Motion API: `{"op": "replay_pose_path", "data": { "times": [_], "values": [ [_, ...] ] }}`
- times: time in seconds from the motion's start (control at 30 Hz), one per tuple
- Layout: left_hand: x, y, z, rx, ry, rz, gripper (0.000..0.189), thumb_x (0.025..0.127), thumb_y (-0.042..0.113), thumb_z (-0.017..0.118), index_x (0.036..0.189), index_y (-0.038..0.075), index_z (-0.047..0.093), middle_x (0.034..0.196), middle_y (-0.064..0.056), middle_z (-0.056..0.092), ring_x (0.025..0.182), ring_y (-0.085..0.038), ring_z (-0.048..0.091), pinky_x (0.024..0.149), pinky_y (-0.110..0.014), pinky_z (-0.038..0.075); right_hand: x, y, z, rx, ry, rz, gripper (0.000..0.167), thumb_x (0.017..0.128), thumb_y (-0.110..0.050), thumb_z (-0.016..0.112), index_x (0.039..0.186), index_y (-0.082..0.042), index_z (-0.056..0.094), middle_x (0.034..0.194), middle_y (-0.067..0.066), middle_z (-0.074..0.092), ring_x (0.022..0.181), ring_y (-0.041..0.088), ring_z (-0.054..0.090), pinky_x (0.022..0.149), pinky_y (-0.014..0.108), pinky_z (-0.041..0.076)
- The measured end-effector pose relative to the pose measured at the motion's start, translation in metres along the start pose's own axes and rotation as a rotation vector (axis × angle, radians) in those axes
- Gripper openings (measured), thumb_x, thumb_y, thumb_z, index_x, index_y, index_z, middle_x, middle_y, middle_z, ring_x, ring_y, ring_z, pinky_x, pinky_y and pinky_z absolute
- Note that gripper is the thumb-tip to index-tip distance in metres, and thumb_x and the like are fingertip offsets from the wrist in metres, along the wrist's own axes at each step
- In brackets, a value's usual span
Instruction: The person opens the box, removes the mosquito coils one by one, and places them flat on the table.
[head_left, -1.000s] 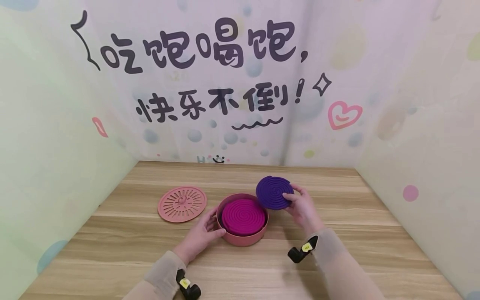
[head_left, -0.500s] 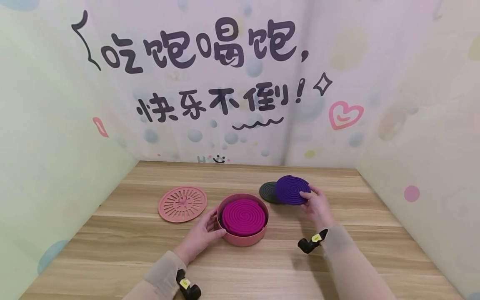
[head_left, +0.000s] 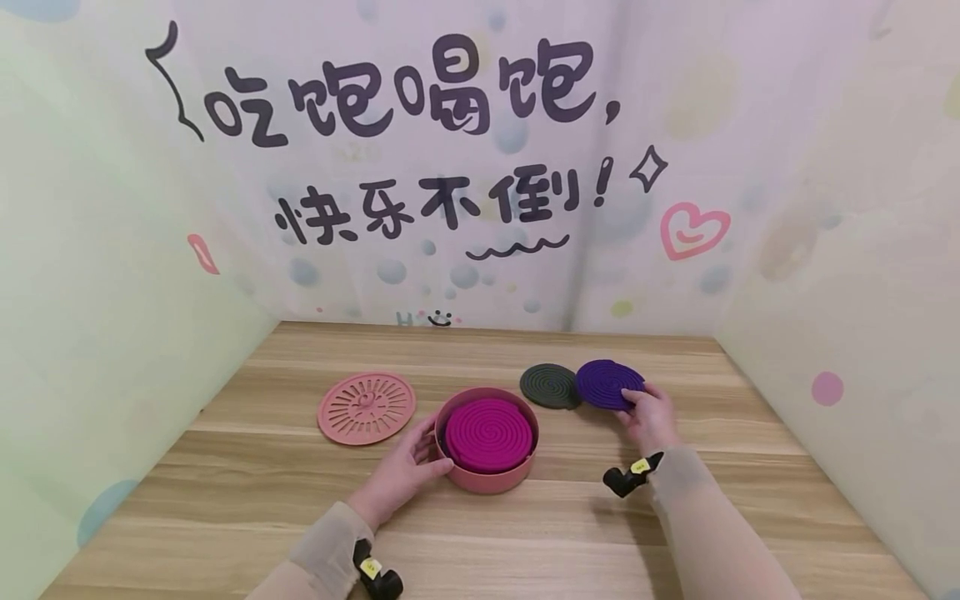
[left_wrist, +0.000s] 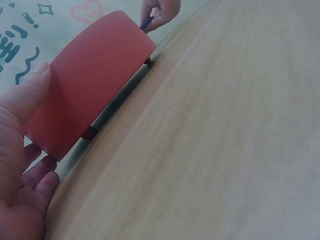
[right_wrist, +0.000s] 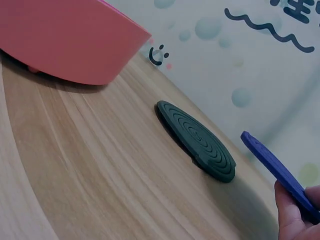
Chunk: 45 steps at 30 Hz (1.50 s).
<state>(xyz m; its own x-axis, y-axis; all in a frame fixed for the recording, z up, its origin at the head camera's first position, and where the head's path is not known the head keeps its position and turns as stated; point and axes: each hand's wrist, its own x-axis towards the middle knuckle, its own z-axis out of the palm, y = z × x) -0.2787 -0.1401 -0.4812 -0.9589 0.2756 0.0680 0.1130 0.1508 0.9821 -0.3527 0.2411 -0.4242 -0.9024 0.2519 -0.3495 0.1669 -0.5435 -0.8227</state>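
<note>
While the left hand [head_left: 397, 472] grips a box [head_left: 487, 481], the right hand [head_left: 652, 419] pinches a raised purple coil [head_left: 602, 384] right of another coil [head_left: 547, 386].

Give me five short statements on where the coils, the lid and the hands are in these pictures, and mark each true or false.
1. The right hand holds the purple coil. True.
2. The slotted lid covers the pink container. False: the slotted lid lies on the table, left of the container.
3. The magenta coil is inside the pink container. True.
4. The green coil is in the left hand. False: the green coil lies on the table, and the left hand holds the pink container.
5. The right wrist view shows the purple coil raised off the table. True.
</note>
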Motion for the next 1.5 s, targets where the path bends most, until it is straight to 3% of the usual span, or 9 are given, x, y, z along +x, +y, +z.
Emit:
{"op": "replay_pose_path", "data": {
  "times": [0.23,0.5,0.8,0.93,1.03,1.13,1.2,1.37,1.5],
  "values": [
    [-0.001,0.001,0.000,0.003,-0.003,-0.003,0.087,0.083,0.027,0.077,0.152,0.010,0.026,0.146,-0.019,0.039,0.134,-0.034,0.040,0.109,-0.042,0.036,0.006,0.002,-0.006,0.046,0.083,0.003,0.078,0.094,0.010,0.043,0.155,-0.018,0.004,0.160,0.006,0.011,0.131,0.018,0.039,0.097,0.030,0.047],
    [-0.001,0.001,0.000,0.004,-0.004,0.001,0.086,0.084,0.027,0.076,0.152,0.010,0.026,0.147,-0.019,0.039,0.134,-0.035,0.040,0.109,-0.042,0.036,0.016,0.005,-0.011,0.077,0.123,0.001,0.079,0.093,0.013,0.043,0.155,-0.016,0.003,0.160,0.008,0.010,0.136,0.023,0.033,0.104,0.038,0.040],
    [-0.002,0.001,0.000,0.000,-0.004,-0.001,0.085,0.084,0.026,0.076,0.152,0.012,0.026,0.147,-0.018,0.039,0.134,-0.033,0.041,0.109,-0.042,0.036,0.012,0.006,-0.010,0.062,0.113,-0.007,0.079,0.093,0.012,0.042,0.155,-0.015,0.001,0.159,0.012,0.012,0.135,0.027,0.036,0.104,0.042,0.040],
    [-0.001,0.000,0.000,0.004,0.001,0.000,0.084,0.084,0.025,0.075,0.152,0.011,0.027,0.147,-0.018,0.039,0.133,-0.034,0.040,0.109,-0.042,0.036,0.012,0.006,-0.009,-0.002,0.128,-0.011,0.077,0.094,0.007,0.045,0.155,-0.014,0.002,0.158,0.011,0.017,0.132,0.024,0.039,0.102,0.039,0.044],
    [-0.001,0.000,0.000,0.006,0.006,0.004,0.083,0.085,0.024,0.075,0.151,0.009,0.027,0.146,-0.019,0.040,0.133,-0.035,0.041,0.109,-0.043,0.035,0.012,0.007,-0.009,-0.076,0.159,-0.017,0.075,0.094,0.002,0.048,0.155,-0.012,0.006,0.154,0.011,0.024,0.121,0.021,0.047,0.086,0.029,0.054],
    [-0.001,0.001,0.000,0.010,0.005,0.007,0.084,0.085,0.025,0.075,0.151,0.009,0.027,0.146,-0.020,0.040,0.133,-0.035,0.041,0.109,-0.043,0.036,0.012,0.008,-0.009,-0.130,0.180,-0.029,0.073,0.094,0.000,0.050,0.154,-0.009,0.009,0.147,0.009,0.031,0.104,0.016,0.047,0.067,0.021,0.054],
    [-0.001,0.001,0.000,0.016,0.004,0.007,0.084,0.085,0.026,0.075,0.151,0.009,0.026,0.146,-0.020,0.040,0.133,-0.035,0.041,0.109,-0.043,0.036,0.012,0.009,-0.008,-0.145,0.187,-0.031,0.071,0.094,0.000,0.050,0.153,-0.007,0.011,0.138,0.008,0.037,0.096,0.014,0.047,0.062,0.020,0.052],
    [-0.001,0.001,0.000,0.021,0.002,0.008,0.085,0.085,0.027,0.075,0.152,0.009,0.026,0.146,-0.020,0.040,0.133,-0.035,0.041,0.109,-0.043,0.037,0.012,0.010,-0.008,-0.160,0.198,-0.014,0.064,0.094,-0.001,0.050,0.151,-0.004,0.021,0.116,0.003,0.043,0.090,0.014,0.049,0.064,0.022,0.055],
    [-0.001,0.002,0.000,0.016,0.011,0.015,0.084,0.084,0.024,0.076,0.151,0.009,0.028,0.145,-0.019,0.041,0.132,-0.034,0.042,0.109,-0.042,0.036,0.010,0.010,-0.009,-0.163,0.214,-0.004,0.057,0.095,-0.003,0.049,0.148,-0.002,0.030,0.117,0.004,0.043,0.094,0.017,0.049,0.067,0.025,0.056]
  ]
}}
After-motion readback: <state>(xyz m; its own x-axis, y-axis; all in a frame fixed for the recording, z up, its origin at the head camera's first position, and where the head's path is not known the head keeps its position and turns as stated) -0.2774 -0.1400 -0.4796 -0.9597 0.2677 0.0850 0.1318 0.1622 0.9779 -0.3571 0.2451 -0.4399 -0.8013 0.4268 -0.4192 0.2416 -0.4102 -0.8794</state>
